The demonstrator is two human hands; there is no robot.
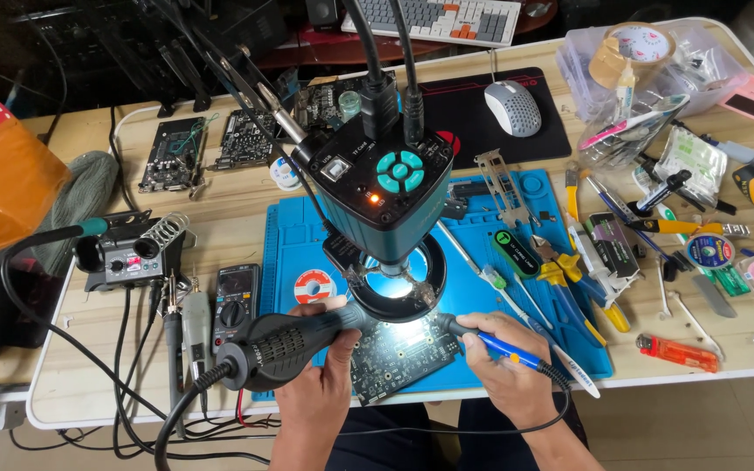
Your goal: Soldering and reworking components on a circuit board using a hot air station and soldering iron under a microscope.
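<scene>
My left hand (320,371) grips the black handle of a hot-air gun (281,344), its nozzle pointing right under the lit ring light (394,288). My right hand (503,371) holds a blue-handled soldering iron (499,346) like a pen, tip aimed left. Both tools point at a dark circuit board (399,358) lying on the blue work mat (294,253) beneath a teal microscope camera (381,187).
A soldering station (128,257), a multimeter (236,301) and cables sit at the left. Pliers (573,292), screwdrivers, an orange lighter (678,351) and tape rolls lie at the right. Spare boards (172,153), a mouse (513,106) and a keyboard (434,17) are behind.
</scene>
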